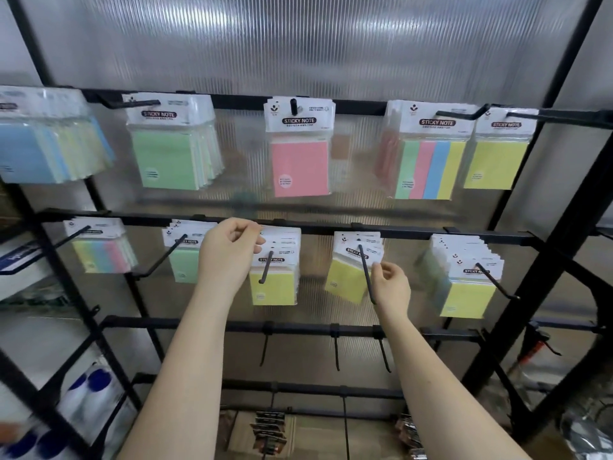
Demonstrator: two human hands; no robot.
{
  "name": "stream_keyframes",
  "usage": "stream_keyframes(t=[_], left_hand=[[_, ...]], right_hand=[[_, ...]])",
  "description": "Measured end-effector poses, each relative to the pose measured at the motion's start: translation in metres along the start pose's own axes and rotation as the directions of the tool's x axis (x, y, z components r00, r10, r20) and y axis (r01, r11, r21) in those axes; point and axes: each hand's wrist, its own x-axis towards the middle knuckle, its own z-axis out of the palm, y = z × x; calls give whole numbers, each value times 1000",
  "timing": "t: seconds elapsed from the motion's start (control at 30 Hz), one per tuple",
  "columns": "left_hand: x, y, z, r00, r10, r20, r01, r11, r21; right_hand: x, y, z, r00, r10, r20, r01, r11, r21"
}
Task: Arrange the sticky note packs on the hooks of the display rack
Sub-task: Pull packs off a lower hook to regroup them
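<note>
Two bare forearms reach in from below, sleeveless as far as shown; the left hand and right hand wear no gloves, rings or watch

I read "STICKY NOTE" on the white header card of the pink pack, the striped pack and the green pack; smaller print stays illegible.

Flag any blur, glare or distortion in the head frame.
Head view: wide-angle bowing bends the rack uprights outward; streaky glare on the ribbed backing panel; far-left blue packs smeared; left hand and right hand fairly sharp, pack labels readable.
</note>
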Motion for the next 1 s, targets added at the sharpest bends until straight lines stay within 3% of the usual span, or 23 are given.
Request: stream_keyframes(t=[0.2,0.37,0.47,0.63,0.77,1.0], left_hand=[[4,-10,-4,1000,-12,-10,13,1000,11],[12,-32,-6,998,-60,-14,60,997,54],[21,-50,-10,994,-110,-27,112,990,86],[28,-73,-7,975,-218,46,209,966,155],[26,-79,1,964,-243,103,219,954,206],[23,-89,8,976,-213,39,202,961,189]], right_hand=[[0,-7,3,987,19,163,-40,991,128],[-12,-16,-17,983,67,169,-86,991,105],[-24,-19,-32,988,33,151,-37,999,27],[-48,-19,-40,998,-53,31,56,994,-95],[-65,-15,-39,993,-49,-111,35,991,-128],[-83,-22,-42,977,-45,-209,26,996,-91]])
